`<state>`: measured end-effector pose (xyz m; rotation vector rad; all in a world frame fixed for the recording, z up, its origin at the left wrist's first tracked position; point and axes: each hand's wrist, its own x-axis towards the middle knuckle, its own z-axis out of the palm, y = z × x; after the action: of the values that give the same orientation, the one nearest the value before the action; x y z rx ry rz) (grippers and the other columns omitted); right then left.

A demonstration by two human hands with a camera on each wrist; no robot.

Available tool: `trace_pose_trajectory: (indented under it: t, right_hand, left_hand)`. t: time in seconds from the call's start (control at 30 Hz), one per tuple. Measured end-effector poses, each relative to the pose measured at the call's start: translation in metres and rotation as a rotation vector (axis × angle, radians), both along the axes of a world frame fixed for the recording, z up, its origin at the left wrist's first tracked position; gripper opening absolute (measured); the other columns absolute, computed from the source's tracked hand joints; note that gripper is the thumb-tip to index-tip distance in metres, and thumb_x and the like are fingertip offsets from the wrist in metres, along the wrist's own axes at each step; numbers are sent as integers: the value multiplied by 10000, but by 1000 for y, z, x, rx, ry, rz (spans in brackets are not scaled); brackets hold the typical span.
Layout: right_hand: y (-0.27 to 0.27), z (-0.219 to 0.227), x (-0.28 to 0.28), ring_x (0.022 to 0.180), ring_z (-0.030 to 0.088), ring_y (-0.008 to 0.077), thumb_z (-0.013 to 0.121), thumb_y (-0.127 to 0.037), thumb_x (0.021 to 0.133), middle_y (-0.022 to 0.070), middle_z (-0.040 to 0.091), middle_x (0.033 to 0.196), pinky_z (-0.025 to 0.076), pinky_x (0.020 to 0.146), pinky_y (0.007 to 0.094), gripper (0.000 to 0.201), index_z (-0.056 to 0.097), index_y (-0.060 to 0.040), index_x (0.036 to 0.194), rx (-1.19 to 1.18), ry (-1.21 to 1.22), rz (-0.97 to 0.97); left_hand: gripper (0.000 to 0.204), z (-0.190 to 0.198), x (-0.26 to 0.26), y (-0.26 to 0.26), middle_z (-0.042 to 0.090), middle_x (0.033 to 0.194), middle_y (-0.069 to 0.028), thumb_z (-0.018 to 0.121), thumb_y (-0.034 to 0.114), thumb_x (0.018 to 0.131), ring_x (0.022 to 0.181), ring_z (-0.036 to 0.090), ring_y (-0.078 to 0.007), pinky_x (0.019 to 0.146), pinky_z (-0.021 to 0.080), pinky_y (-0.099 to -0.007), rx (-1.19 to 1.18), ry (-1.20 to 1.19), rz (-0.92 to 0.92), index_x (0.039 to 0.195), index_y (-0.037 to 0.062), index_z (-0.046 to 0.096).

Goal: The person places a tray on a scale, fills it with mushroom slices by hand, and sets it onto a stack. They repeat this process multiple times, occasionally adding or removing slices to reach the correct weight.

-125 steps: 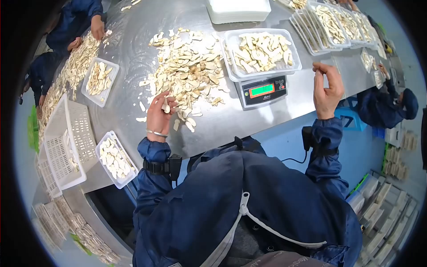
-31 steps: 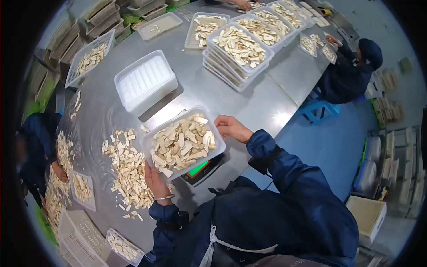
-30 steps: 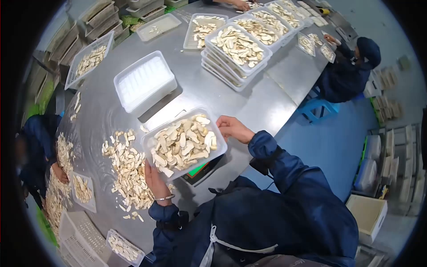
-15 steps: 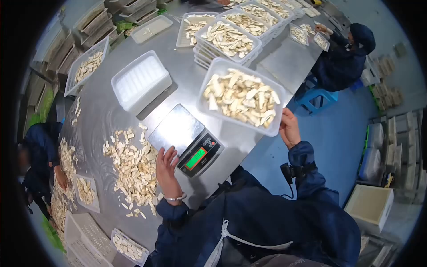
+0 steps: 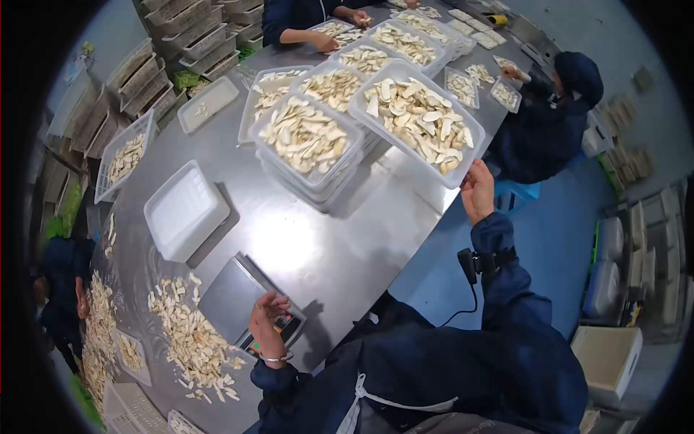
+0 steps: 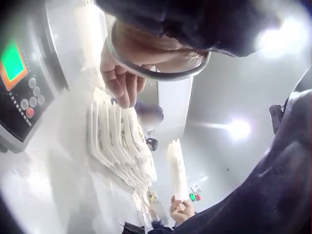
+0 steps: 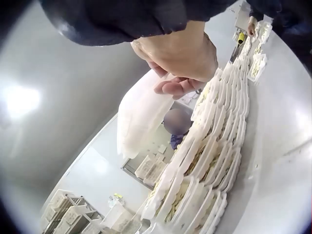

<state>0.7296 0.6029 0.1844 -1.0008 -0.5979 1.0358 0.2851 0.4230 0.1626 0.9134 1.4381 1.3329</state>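
Observation:
My right hand (image 5: 478,194) grips the near right corner of a translucent plastic tray (image 5: 400,146) full of pale mushroom slices (image 5: 419,121). In the right wrist view the thumb and fingers pinch the rim of the raised tray (image 7: 139,117). This tray hangs beside and above stacks of filled trays (image 5: 322,194). My left hand (image 5: 267,327), loosely curled and holding nothing, hovers over the front of a digital scale (image 5: 230,298) with a bare metal plate. Its green display (image 6: 13,64) shows in the left wrist view.
Loose mushroom slices (image 5: 186,340) lie left of the scale. A stack of white trays (image 5: 189,210) stands behind it. One person (image 5: 296,22) works across the steel table (image 5: 282,239), another (image 5: 535,116) at the right. A blue stool (image 5: 515,194) stands beyond the table's edge.
Both hands lifted the filled tray off the scale; the left hand then let go. My right hand has carried the tray right and toward the stacks. The head view has shifted.

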Motion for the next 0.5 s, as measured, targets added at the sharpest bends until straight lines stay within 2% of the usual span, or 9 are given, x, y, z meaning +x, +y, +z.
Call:
trace_pose_trajectory:
  t: [0.13, 0.2, 0.3, 0.43, 0.5]
  right_hand:
    - [48, 8, 70, 661, 550, 105, 548, -100, 903, 18, 595, 765, 432, 616, 239, 96, 558, -33, 973, 60, -62, -26]
    - [62, 14, 101, 656, 554, 112, 552, -103, 909, 27, 595, 761, 435, 612, 243, 89, 549, -30, 959, 81, -63, -52]
    - [75, 17, 134, 650, 558, 113, 564, -110, 907, 33, 596, 764, 451, 609, 246, 89, 537, -32, 942, 112, -48, -118]
    - [92, 6, 182, 621, 574, 126, 575, -99, 885, 50, 606, 764, 465, 552, 244, 103, 539, -17, 936, 95, -25, -184]
    - [106, 1, 207, 605, 576, 130, 576, -85, 872, 54, 607, 753, 466, 533, 244, 96, 544, -11, 924, 83, -17, -203]
  left_hand:
    - [543, -21, 35, 31, 685, 920, -115, 398, 466, 978, 835, 647, -174, 727, 484, -284, -128, 121, -126, 1115, -17, 606]
    - [477, -33, 49, 42, 683, 971, -114, 442, 408, 974, 847, 646, -172, 732, 484, -277, -210, 131, -232, 1145, -7, 601]
    - [404, -73, 59, 50, 677, 1012, -167, 507, 307, 957, 870, 660, -226, 778, 496, -325, -243, 405, -391, 1198, -10, 575]
    - [469, -116, 66, 62, 638, 1097, -209, 589, 318, 904, 857, 658, -279, 760, 507, -351, -174, 649, -412, 1247, 2, 540]
    - [472, -137, 72, 49, 643, 1058, -205, 598, 315, 897, 845, 652, -274, 750, 507, -352, -235, 643, -408, 1247, 4, 541]
